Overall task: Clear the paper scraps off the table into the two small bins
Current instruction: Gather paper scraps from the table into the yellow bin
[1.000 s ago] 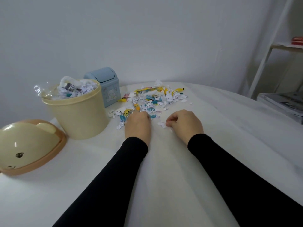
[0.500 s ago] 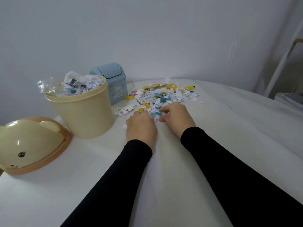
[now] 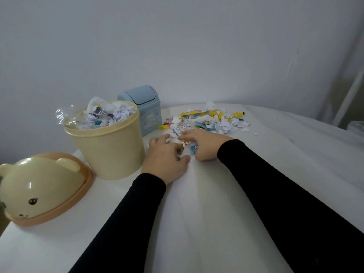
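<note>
A heap of white, yellow and blue paper scraps (image 3: 212,121) lies at the far side of the white table (image 3: 216,213). My left hand (image 3: 165,156) and my right hand (image 3: 202,144) lie side by side at the heap's near edge, fingers curled round a small bunch of scraps between them. The cream bin (image 3: 110,146), lid off, stands just left of my left hand, full of scraps to the rim. Behind it stands the small blue bin (image 3: 145,111) with its swing lid closed.
The cream bin's bear-shaped lid (image 3: 41,186) lies at the table's left edge. A clear plastic wrapper (image 3: 63,115) sticks out of the cream bin. A white wall rises right behind the table. A white shelf post (image 3: 346,95) stands at far right.
My right hand has slid left to meet my left hand, and both have gathered scraps between them. The view has shifted left and the hands sit closer to the cream bin.
</note>
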Motion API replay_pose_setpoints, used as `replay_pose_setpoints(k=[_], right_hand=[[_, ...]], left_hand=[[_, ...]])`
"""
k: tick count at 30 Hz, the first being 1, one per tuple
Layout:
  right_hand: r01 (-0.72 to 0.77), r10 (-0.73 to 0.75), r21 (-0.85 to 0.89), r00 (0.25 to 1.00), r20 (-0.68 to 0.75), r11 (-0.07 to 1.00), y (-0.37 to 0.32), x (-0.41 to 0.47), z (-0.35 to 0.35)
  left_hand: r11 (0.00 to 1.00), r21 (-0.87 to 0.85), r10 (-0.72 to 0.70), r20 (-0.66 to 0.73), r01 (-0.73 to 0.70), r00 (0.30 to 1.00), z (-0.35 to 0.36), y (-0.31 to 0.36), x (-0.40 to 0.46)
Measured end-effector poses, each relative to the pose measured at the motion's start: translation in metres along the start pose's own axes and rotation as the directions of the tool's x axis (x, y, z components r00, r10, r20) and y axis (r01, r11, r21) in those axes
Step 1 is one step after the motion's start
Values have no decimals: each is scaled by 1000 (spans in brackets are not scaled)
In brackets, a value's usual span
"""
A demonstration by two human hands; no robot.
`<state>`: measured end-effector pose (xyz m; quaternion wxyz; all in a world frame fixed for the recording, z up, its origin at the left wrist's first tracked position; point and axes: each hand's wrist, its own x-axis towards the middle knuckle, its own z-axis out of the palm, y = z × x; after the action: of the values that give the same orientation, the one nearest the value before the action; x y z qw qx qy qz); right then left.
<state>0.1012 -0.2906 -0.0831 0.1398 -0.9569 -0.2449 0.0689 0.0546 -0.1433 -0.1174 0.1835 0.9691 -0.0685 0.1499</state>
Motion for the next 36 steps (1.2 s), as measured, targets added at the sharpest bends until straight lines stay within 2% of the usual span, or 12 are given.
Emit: replay_pose_setpoints(k=[2, 7, 11, 15, 17, 24, 29, 32, 36], right_hand=[[-34, 35, 13, 999, -23, 999, 5, 0, 1], [-75, 89, 83, 978, -186, 994, 7, -16, 3], [-99, 129, 146, 970, -206, 984, 1, -27, 3], [-60, 124, 172, 913, -390, 983, 5, -43, 12], [-72, 168, 230, 886, -431, 971, 10, -47, 15], [-23, 245, 390, 811, -532, 921, 5, -66, 20], [8, 273, 448, 783, -559, 894, 2, -75, 23], [14, 291, 476, 776, -559, 879, 3, -79, 25], [16, 302, 483, 761, -574, 875, 4, -80, 25]], left_hand=[[999, -13, -38, 7, 38, 999, -3, -1, 1], [987, -137, -69, 95, 81, 993, -6, -1, 4], [992, -124, -1, 59, 9, 998, -6, 9, -1], [993, -109, 45, 30, -41, 999, -1, 14, -3], [995, -82, 60, 13, -59, 998, 0, 16, -4], [996, 1, 89, 27, -89, 996, -1, 17, -9], [1000, 8, 20, 94, -20, 995, -4, 19, -15], [999, -42, -4, 167, 11, 986, -5, 20, -15], [991, -130, 45, 136, -27, 990, -8, 20, -13]])
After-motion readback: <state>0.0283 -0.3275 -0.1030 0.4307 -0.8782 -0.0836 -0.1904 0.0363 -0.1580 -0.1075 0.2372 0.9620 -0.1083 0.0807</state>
